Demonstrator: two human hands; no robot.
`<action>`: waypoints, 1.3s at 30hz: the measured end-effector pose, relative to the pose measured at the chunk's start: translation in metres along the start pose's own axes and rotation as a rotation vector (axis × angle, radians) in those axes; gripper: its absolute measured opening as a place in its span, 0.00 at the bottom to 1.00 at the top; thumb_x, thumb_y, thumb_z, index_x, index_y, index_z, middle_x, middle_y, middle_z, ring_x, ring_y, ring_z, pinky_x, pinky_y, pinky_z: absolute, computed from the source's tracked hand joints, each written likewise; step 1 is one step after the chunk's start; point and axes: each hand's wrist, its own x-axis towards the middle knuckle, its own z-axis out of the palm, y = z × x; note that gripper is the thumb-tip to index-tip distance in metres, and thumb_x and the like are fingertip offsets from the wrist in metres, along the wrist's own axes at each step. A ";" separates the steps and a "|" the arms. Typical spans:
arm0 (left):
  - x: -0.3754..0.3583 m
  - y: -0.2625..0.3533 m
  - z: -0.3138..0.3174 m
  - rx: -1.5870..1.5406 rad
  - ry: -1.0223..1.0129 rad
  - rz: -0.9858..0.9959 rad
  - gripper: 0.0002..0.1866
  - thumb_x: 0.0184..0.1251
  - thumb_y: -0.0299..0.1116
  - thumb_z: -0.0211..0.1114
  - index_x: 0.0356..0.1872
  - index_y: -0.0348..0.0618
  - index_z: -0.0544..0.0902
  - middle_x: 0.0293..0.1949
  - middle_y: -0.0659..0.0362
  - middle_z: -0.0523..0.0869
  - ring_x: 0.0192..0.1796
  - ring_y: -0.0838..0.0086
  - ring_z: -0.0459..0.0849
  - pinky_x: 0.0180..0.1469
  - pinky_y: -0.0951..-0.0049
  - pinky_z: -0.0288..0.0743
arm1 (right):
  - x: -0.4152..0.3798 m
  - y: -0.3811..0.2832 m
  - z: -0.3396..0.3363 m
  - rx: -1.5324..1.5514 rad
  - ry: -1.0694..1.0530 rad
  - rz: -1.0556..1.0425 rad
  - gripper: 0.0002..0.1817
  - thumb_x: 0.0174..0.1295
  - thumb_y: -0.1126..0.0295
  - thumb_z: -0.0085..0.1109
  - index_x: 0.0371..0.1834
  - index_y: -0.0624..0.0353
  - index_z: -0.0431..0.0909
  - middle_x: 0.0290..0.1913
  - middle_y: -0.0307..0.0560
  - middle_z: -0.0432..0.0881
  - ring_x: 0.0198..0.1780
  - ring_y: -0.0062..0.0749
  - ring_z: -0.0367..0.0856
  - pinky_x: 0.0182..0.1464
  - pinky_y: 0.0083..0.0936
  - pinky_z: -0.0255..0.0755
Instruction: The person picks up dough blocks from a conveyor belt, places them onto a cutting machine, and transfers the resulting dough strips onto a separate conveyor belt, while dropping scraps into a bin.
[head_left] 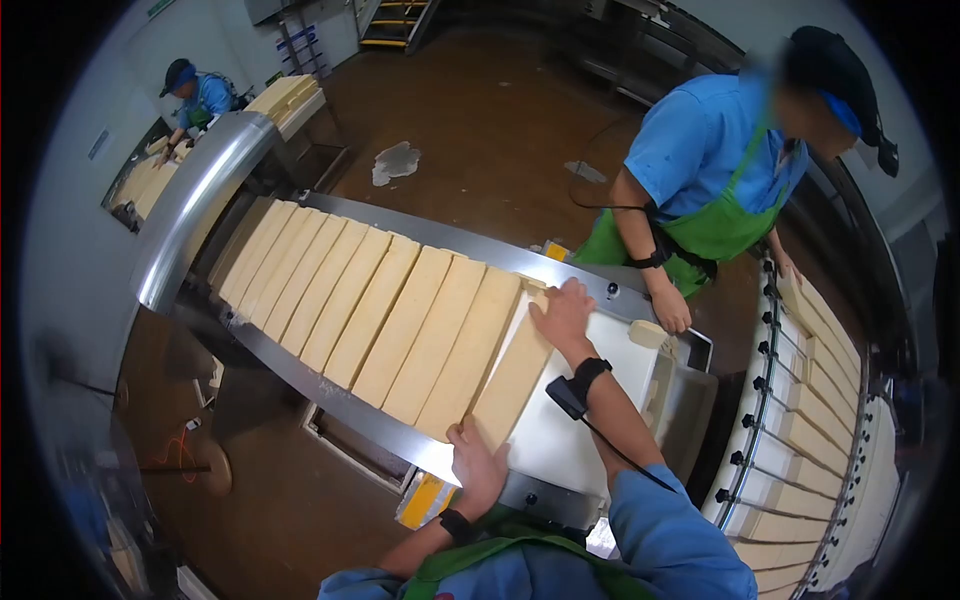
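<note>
A long pale-yellow block (513,388), which looks like cheese, lies across the white conveyor belt (550,430). At its near end my left hand (480,465) grips it, fingers bent around the corner. My right hand (565,318) holds the far end, thumb and fingers curled over it; some fingertips are hidden. To the left, several similar blocks (385,310) lie side by side in a row on the belt. A narrow gap of white belt shows between this row and the held block.
Steel rails (350,390) edge the conveyor, and a curved metal hood (205,200) spans its far left end. A co-worker (710,170) in a green apron stands right, one hand near a small yellow piece (648,333). Further right, another conveyor (800,430) carries several blocks. Another person (205,95) works behind.
</note>
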 end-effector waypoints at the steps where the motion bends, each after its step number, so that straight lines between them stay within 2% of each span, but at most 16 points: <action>1: 0.001 0.001 0.001 0.019 0.009 0.044 0.46 0.53 0.36 0.82 0.72 0.38 0.65 0.64 0.38 0.66 0.58 0.39 0.80 0.58 0.47 0.78 | -0.009 0.015 -0.002 0.002 0.048 0.049 0.25 0.57 0.47 0.72 0.46 0.57 0.89 0.53 0.52 0.74 0.62 0.49 0.68 0.60 0.54 0.61; 5: 0.009 0.011 0.000 0.097 -0.106 0.210 0.44 0.53 0.38 0.82 0.71 0.41 0.68 0.63 0.39 0.69 0.59 0.40 0.79 0.58 0.47 0.78 | -0.069 0.085 -0.028 -0.056 0.122 0.194 0.29 0.61 0.46 0.69 0.48 0.64 0.85 0.53 0.59 0.77 0.61 0.56 0.73 0.59 0.56 0.67; 7: 0.020 0.016 -0.001 0.137 -0.168 0.287 0.45 0.54 0.40 0.82 0.71 0.43 0.68 0.62 0.39 0.70 0.60 0.40 0.79 0.58 0.48 0.78 | -0.099 0.116 -0.038 0.108 0.090 0.406 0.32 0.62 0.46 0.69 0.52 0.67 0.81 0.50 0.63 0.82 0.55 0.60 0.81 0.56 0.55 0.73; 10: 0.027 0.019 -0.004 0.196 -0.275 0.356 0.46 0.53 0.42 0.81 0.73 0.45 0.68 0.61 0.40 0.71 0.61 0.41 0.78 0.59 0.48 0.78 | -0.130 0.132 -0.055 0.191 0.102 0.491 0.34 0.63 0.46 0.69 0.56 0.69 0.78 0.46 0.64 0.85 0.50 0.60 0.85 0.55 0.52 0.78; 12: 0.033 0.017 0.003 0.206 -0.281 0.382 0.52 0.48 0.44 0.83 0.76 0.48 0.66 0.62 0.39 0.72 0.62 0.42 0.78 0.61 0.48 0.78 | -0.140 0.139 -0.024 0.145 0.324 0.371 0.27 0.63 0.50 0.71 0.50 0.66 0.79 0.44 0.62 0.86 0.48 0.59 0.85 0.54 0.52 0.78; 14: 0.033 0.013 0.022 0.290 -0.260 0.341 0.54 0.44 0.43 0.85 0.76 0.44 0.66 0.64 0.38 0.72 0.64 0.42 0.76 0.64 0.49 0.76 | -0.138 0.124 -0.041 0.196 0.171 0.470 0.26 0.63 0.51 0.68 0.49 0.67 0.81 0.45 0.64 0.85 0.51 0.58 0.84 0.57 0.49 0.77; 15: 0.033 0.016 0.027 0.365 -0.221 0.381 0.51 0.43 0.41 0.85 0.72 0.41 0.68 0.64 0.37 0.73 0.65 0.42 0.76 0.65 0.49 0.74 | -0.142 0.127 -0.033 0.199 0.266 0.445 0.27 0.63 0.49 0.68 0.49 0.66 0.81 0.45 0.64 0.85 0.50 0.57 0.85 0.57 0.49 0.77; 18: 0.023 0.019 0.030 0.264 -0.135 0.457 0.45 0.41 0.33 0.85 0.64 0.37 0.73 0.55 0.37 0.78 0.60 0.39 0.76 0.64 0.46 0.73 | -0.177 0.124 -0.053 0.178 0.212 0.514 0.34 0.64 0.48 0.66 0.60 0.70 0.77 0.53 0.62 0.81 0.56 0.60 0.77 0.62 0.47 0.72; 21: -0.011 0.039 0.035 0.065 -0.176 0.568 0.39 0.45 0.27 0.80 0.64 0.38 0.74 0.59 0.39 0.72 0.59 0.38 0.76 0.62 0.45 0.72 | -0.243 0.129 -0.101 0.358 0.426 0.609 0.34 0.65 0.53 0.66 0.64 0.71 0.74 0.54 0.65 0.78 0.59 0.61 0.74 0.64 0.49 0.69; 25: -0.064 0.088 0.060 -0.014 -0.258 0.851 0.41 0.47 0.28 0.79 0.67 0.42 0.72 0.58 0.40 0.73 0.61 0.40 0.75 0.63 0.48 0.72 | -0.365 0.163 -0.154 0.166 0.806 0.785 0.34 0.64 0.56 0.68 0.66 0.70 0.72 0.57 0.65 0.77 0.56 0.64 0.74 0.61 0.51 0.69; 29: -0.153 0.167 0.074 -0.073 -0.497 1.112 0.42 0.49 0.27 0.78 0.70 0.46 0.72 0.59 0.43 0.72 0.63 0.42 0.74 0.64 0.51 0.71 | -0.502 0.201 -0.219 0.070 0.999 1.086 0.32 0.65 0.59 0.70 0.65 0.69 0.73 0.55 0.66 0.78 0.59 0.63 0.76 0.63 0.52 0.71; 31: -0.199 0.195 0.074 -0.049 -0.585 1.222 0.43 0.48 0.28 0.80 0.71 0.47 0.72 0.60 0.43 0.71 0.63 0.43 0.74 0.64 0.52 0.71 | -0.569 0.224 -0.225 -0.287 1.155 1.117 0.27 0.65 0.62 0.70 0.61 0.67 0.76 0.50 0.65 0.80 0.54 0.63 0.79 0.58 0.51 0.74; 33: -0.245 0.214 0.071 0.031 -0.831 1.333 0.47 0.46 0.32 0.84 0.71 0.46 0.71 0.60 0.43 0.70 0.63 0.44 0.74 0.64 0.52 0.72 | -0.627 0.232 -0.247 -0.290 1.173 1.286 0.21 0.68 0.63 0.65 0.57 0.67 0.78 0.50 0.61 0.82 0.53 0.60 0.80 0.55 0.49 0.74; 34: -0.266 0.220 0.070 0.033 -0.835 1.344 0.47 0.46 0.32 0.84 0.71 0.46 0.71 0.60 0.43 0.70 0.63 0.44 0.74 0.64 0.52 0.72 | -0.656 0.238 -0.252 -0.267 1.175 1.345 0.19 0.70 0.63 0.63 0.57 0.66 0.79 0.49 0.60 0.82 0.52 0.60 0.80 0.55 0.49 0.74; 36: -0.303 0.226 0.070 0.036 -1.137 1.361 0.49 0.44 0.35 0.87 0.72 0.46 0.70 0.59 0.42 0.69 0.61 0.44 0.74 0.64 0.52 0.73 | -0.707 0.250 -0.255 -0.176 1.198 1.379 0.19 0.72 0.62 0.60 0.57 0.66 0.81 0.51 0.61 0.85 0.55 0.59 0.82 0.59 0.46 0.75; 39: -0.343 0.209 0.086 0.072 -1.379 1.268 0.48 0.48 0.31 0.85 0.73 0.44 0.68 0.58 0.41 0.68 0.60 0.42 0.73 0.63 0.51 0.71 | -0.763 0.278 -0.241 -0.018 1.113 1.434 0.19 0.72 0.61 0.59 0.56 0.66 0.81 0.55 0.63 0.85 0.58 0.59 0.82 0.61 0.44 0.75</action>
